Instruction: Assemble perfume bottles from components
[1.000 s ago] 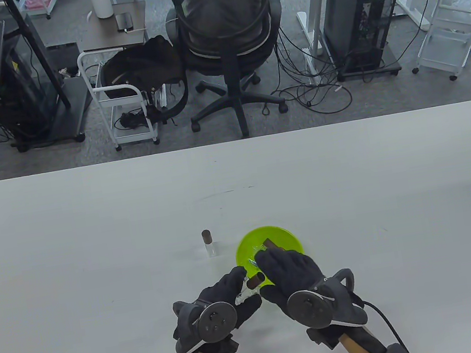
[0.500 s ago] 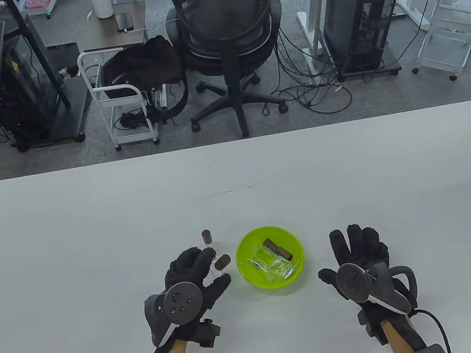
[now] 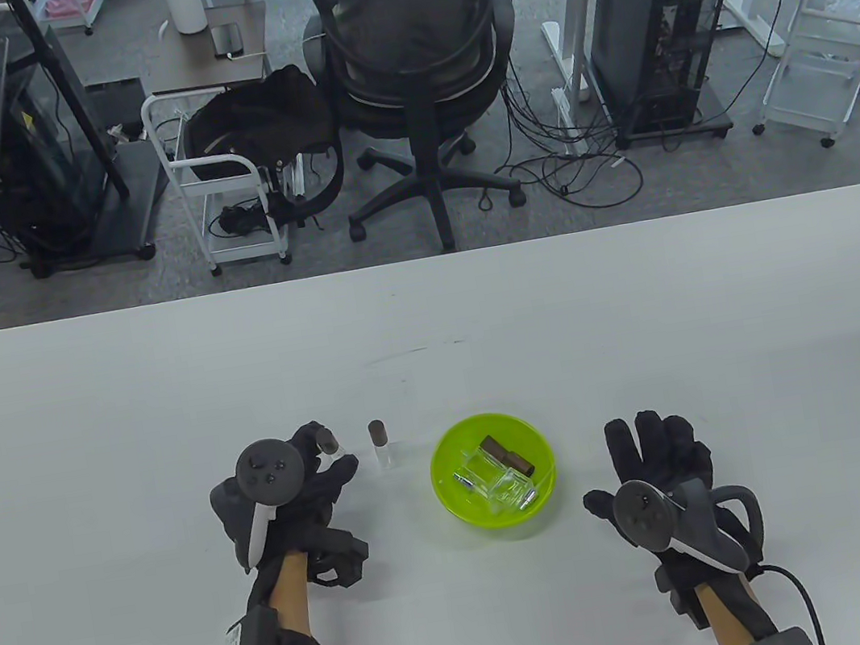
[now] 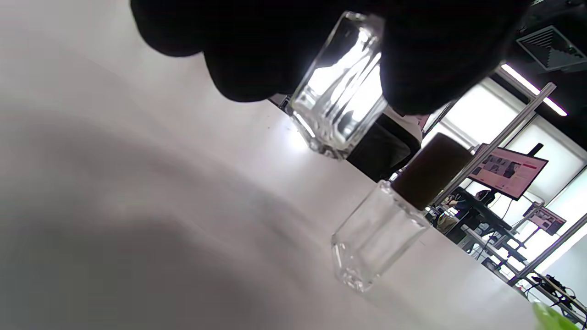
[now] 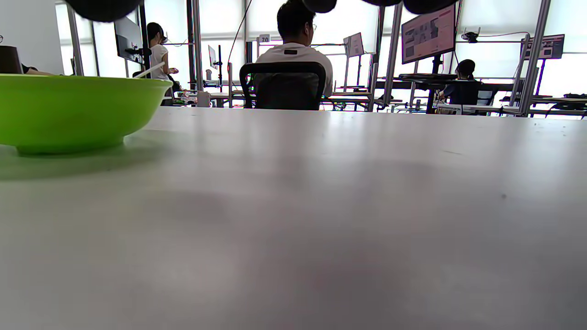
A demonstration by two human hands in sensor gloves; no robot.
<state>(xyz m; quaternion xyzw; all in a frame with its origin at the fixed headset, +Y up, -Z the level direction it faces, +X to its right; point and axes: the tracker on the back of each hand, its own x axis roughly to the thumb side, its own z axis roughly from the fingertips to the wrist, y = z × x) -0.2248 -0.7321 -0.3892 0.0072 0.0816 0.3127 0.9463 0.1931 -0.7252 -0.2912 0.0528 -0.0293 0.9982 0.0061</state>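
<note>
My left hand (image 3: 315, 471) holds an assembled clear glass perfume bottle with a brown cap (image 3: 328, 441), just left of another assembled bottle (image 3: 381, 444) that stands upright on the white table. In the left wrist view the held bottle (image 4: 339, 96) hangs a little above the table, beside the standing bottle (image 4: 390, 220). A lime green bowl (image 3: 458, 498) holds a clear glass bottle (image 3: 496, 483), a brown cap (image 3: 504, 453) and small sprayer parts. My right hand (image 3: 655, 458) rests flat and empty on the table, right of the bowl (image 5: 69, 110).
The white table (image 3: 642, 321) runs wide to the far edge. An office chair (image 3: 420, 55), a cart and computer cases stand on the floor behind the table.
My left hand has carried the capped bottle up and to the left, to a spot beside the standing bottle. My right hand left the bowl earlier and has stayed flat on the table.
</note>
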